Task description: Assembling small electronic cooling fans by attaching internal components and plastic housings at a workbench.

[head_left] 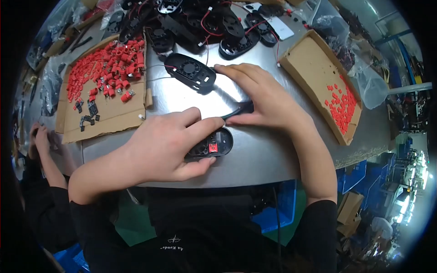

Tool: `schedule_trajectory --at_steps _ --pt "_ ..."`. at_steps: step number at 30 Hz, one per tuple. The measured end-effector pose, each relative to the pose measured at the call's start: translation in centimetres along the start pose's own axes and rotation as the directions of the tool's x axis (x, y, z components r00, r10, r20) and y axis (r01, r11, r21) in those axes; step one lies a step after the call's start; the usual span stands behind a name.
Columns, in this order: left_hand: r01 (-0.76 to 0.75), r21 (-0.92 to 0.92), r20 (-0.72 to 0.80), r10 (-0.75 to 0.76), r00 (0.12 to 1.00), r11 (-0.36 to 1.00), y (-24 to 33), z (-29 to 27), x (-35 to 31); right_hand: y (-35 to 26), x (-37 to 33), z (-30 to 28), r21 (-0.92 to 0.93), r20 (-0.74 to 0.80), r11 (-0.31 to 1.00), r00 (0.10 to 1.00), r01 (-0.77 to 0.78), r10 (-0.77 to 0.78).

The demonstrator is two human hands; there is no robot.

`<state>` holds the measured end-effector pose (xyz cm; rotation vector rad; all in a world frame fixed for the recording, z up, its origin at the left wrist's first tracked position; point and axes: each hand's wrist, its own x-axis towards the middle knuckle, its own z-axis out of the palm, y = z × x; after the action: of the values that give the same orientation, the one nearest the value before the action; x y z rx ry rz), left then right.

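My left hand (170,143) grips a black oval housing (223,136) low over the near part of the metal table. Inside the housing sits a small red square part (213,148). My right hand (268,93) is arched to the right of it, its thumb close to my left fingertips. A dark curved shell (246,108), mostly hidden, lies in the grasp of the right hand. Just left of my right index fingertip rests a black oval housing with a round fan grille (189,68) and a thin wire.
A cardboard tray (104,125) of red and black parts lies left. Another tray (305,59) with red pieces lies right. Black fan housings (232,29) with red wires are heaped at the back, near a white phone-like slab (281,28). Another person's hand (41,136) shows far left.
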<state>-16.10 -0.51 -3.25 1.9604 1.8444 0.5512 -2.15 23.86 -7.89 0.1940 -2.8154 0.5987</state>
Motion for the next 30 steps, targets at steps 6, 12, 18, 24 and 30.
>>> schedule_trajectory --at_steps 6,12,18,24,30 --pt "0.006 -0.029 0.029 -0.005 1.000 1.000 -0.8 3.0 0.1 1.2 0.0 0.9 0.151 -0.165 0.986 0.982 -0.063 0.088" --pt "-0.013 0.010 -0.068 0.013 0.998 1.000 -1.0 4.3 0.0 2.8 -0.7 0.1 0.929 -0.268 0.337 0.904 0.152 0.333" --pt "0.001 0.023 -0.164 0.003 0.986 1.000 -1.5 5.5 -0.5 -3.0 -0.1 -1.5 0.960 -0.279 0.037 0.931 0.279 0.236" --pt "0.006 0.028 -0.234 0.001 0.972 1.000 -1.9 6.0 -1.0 -13.4 1.1 -0.9 0.967 -0.234 0.196 0.879 0.165 0.415" --pt "0.097 0.041 -0.079 -0.093 0.992 0.994 -1.4 5.0 -1.1 -12.8 0.4 2.7 0.912 -0.411 0.228 0.767 0.342 0.493"
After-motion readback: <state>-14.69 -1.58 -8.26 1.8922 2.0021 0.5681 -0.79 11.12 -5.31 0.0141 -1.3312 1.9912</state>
